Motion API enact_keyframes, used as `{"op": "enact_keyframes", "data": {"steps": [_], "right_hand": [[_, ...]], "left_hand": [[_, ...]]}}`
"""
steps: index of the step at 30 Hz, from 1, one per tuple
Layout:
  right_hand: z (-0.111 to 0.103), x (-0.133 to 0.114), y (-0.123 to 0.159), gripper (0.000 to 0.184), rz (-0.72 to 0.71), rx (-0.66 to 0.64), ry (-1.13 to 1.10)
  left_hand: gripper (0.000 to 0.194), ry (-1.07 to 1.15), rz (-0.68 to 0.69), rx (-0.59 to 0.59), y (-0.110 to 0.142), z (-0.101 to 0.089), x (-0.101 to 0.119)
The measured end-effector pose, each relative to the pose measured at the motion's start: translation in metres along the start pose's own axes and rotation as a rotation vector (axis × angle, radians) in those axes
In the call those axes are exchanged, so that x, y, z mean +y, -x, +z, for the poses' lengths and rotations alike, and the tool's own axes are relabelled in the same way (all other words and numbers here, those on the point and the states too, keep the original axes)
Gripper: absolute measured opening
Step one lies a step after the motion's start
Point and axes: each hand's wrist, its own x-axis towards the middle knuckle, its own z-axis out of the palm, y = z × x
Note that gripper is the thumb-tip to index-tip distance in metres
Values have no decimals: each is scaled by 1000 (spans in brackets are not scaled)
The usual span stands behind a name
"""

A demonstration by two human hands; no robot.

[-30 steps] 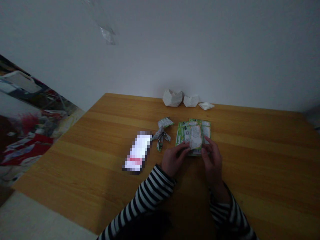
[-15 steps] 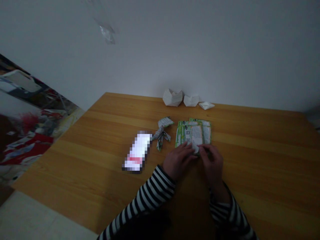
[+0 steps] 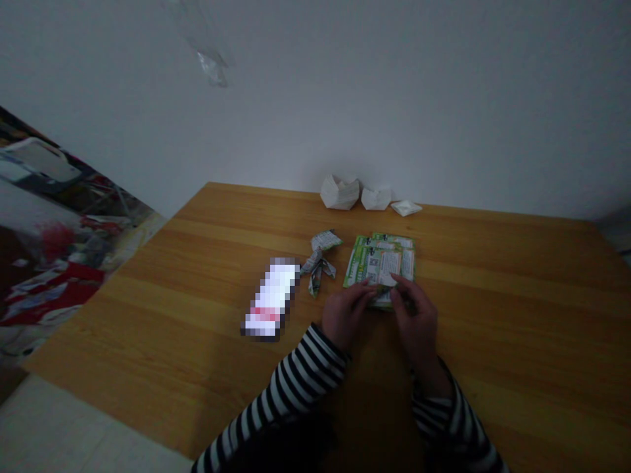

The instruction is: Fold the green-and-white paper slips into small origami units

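Observation:
My left hand point(image 3: 346, 314) and my right hand point(image 3: 417, 316) are close together over a stack of green-and-white printed paper sheets point(image 3: 362, 266). Between my fingertips is a small folded piece of paper point(image 3: 385, 281), pinched from both sides. Its exact shape is hard to make out in the dim light. Left of the stack lies a folded printed-paper figure point(image 3: 319, 268) with pointed arms, touching or very near a second folded printed piece point(image 3: 325, 241).
A phone point(image 3: 273, 297) with a lit, blurred screen lies to the left on the wooden table point(image 3: 172, 282). Against the wall stand a larger white folded-paper shape point(image 3: 340, 194), a smaller one point(image 3: 376, 199) and a flat one point(image 3: 407, 208). Red bags point(image 3: 73, 289) lie beyond the table's left edge.
My hands have lifted the small folded paper slightly off the sheets. My left hand has gone from lying flatter to pinching, and more of the stack shows.

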Motion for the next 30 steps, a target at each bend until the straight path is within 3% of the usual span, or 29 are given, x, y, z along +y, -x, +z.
{"op": "enact_keyframes", "data": {"steps": [3, 7, 9, 13, 15, 17, 21, 23, 27, 30], "right_hand": [[2, 1, 2, 40, 6, 7, 14], [4, -4, 2, 47, -21, -9, 77], [3, -7, 2, 45, -52, -5, 144], [-2, -10, 0, 35, -145, 97, 372], [-6, -9, 1, 27, -226, 102, 436], [-10, -7, 3, 20, -315, 95, 389], [-14, -2, 4, 13, -389, 184, 165], [-14, -1, 4, 14, -414, 168, 121], [-13, -3, 5, 18, -492, 32, 121], [-12, -4, 5, 23, -436, -96, 76]], "left_hand": [[23, -57, 20, 15, 1, 1, 4], [29, -141, 145, -33, 2, 3, 3], [24, -166, 201, 0, 2, 2, 0], [19, -134, 327, 181, 1, -3, -2], [18, -83, 411, 169, 2, -7, 1], [20, 9, 411, 167, 4, -11, 5], [38, 280, 71, 460, 3, -19, 9], [42, 459, -129, 522, 0, -21, 8], [52, 857, -449, 281, -9, -21, 3], [69, 1044, -571, 88, -10, -20, -1]]}}
